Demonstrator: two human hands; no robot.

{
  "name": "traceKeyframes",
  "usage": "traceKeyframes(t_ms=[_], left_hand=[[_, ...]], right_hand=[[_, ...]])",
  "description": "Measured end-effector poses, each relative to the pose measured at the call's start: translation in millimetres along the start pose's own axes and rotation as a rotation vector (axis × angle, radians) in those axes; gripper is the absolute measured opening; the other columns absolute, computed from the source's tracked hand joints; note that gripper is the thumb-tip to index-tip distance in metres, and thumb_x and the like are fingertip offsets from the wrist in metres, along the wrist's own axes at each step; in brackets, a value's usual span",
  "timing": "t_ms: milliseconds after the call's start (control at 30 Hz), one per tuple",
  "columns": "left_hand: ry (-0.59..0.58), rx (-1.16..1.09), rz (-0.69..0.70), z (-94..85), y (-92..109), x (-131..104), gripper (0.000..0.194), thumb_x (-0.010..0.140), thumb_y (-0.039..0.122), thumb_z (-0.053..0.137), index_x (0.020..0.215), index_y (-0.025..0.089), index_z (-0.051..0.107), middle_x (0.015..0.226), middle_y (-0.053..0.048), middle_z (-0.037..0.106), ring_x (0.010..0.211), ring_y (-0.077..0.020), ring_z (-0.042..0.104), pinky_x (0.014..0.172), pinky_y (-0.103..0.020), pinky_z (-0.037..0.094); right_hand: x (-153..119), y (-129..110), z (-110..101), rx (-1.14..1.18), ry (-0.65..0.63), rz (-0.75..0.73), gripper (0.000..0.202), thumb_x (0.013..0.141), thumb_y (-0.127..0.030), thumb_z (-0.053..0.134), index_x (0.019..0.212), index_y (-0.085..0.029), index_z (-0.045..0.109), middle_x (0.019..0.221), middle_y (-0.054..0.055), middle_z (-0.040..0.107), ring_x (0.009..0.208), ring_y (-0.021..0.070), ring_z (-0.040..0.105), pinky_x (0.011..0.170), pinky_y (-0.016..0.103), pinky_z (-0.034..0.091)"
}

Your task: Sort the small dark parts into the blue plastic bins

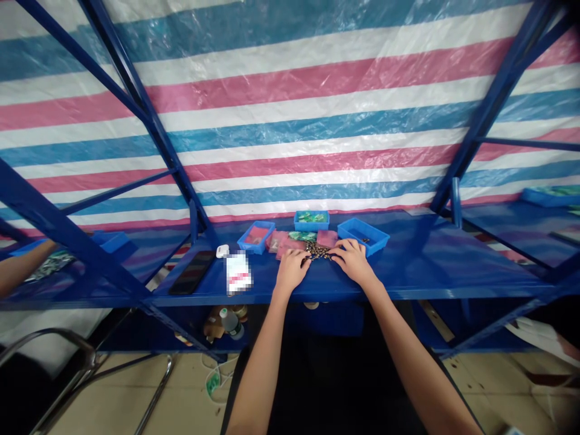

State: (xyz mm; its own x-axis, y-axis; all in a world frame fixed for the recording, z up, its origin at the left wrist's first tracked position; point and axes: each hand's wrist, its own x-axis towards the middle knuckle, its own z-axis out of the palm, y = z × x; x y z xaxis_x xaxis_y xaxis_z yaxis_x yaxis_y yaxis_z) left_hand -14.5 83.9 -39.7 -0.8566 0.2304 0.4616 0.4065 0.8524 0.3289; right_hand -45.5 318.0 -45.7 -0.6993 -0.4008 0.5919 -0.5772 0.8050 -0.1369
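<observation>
— In the head view, where were your hands?
— Your left hand (292,269) lay at the left edge of the pile of small metal parts (318,251) on the blue table (426,266), your right hand (351,260) at its right edge. The fingers of both were bent towards it; I couldn't tell whether either gripped a part.
— And around the pile?
— Pink bags (286,244) lay beside it, a green bag (302,236) behind. Beyond stood a blue tray with green packets (312,221), between a blue tray with pink contents (256,236) and a nearly bare blue tray (362,235).
— Could you read any writing?
— The white packet (238,272) had a reddish band, but was pixelated past reading. The label on the bottle (231,323) below was too small.
</observation>
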Motion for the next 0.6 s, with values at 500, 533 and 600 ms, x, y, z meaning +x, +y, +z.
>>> traceKeyframes(t_ms=[500,533,600], left_hand=[[0.005,-0.007,0.003,1.3,-1.0,0.0,0.025,0.095,0.030,0.054,0.114,0.024,0.069,0.115,-0.004,0.070,0.112,-0.0237,0.056,0.101,-0.038,0.043],[0.008,-0.006,0.005,1.2,-0.9,-0.2,0.025,0.096,0.030,0.054,0.114,0.024,0.069,0.115,-0.004,0.070,0.112,-0.0238,0.056,0.101,-0.038,0.043],[0.014,-0.007,0.007,0.8,-0.7,-0.4,0.024,0.096,0.030,0.053,0.113,0.024,0.069,0.114,-0.003,0.071,0.111,-0.0236,0.057,0.101,-0.038,0.043]], right_hand=[[1.1,-1.0,-1.8,0.140,-0.079,-0.054,0.017,0.096,-0.027,0.054,0.104,-0.028,0.069,0.108,0.005,0.071,0.111,0.0256,0.054,0.095,0.047,0.031],[1.1,-0.7,-1.3,0.149,-0.076,-0.042,0.015,0.096,-0.027,0.054,0.102,-0.027,0.068,0.107,0.006,0.072,0.111,0.0256,0.055,0.095,0.047,0.031],[1.0,-0.1,-0.4,0.159,-0.073,-0.026,0.013,0.095,-0.028,0.054,0.098,-0.026,0.067,0.106,0.006,0.072,0.110,0.0262,0.056,0.094,0.047,0.032]])
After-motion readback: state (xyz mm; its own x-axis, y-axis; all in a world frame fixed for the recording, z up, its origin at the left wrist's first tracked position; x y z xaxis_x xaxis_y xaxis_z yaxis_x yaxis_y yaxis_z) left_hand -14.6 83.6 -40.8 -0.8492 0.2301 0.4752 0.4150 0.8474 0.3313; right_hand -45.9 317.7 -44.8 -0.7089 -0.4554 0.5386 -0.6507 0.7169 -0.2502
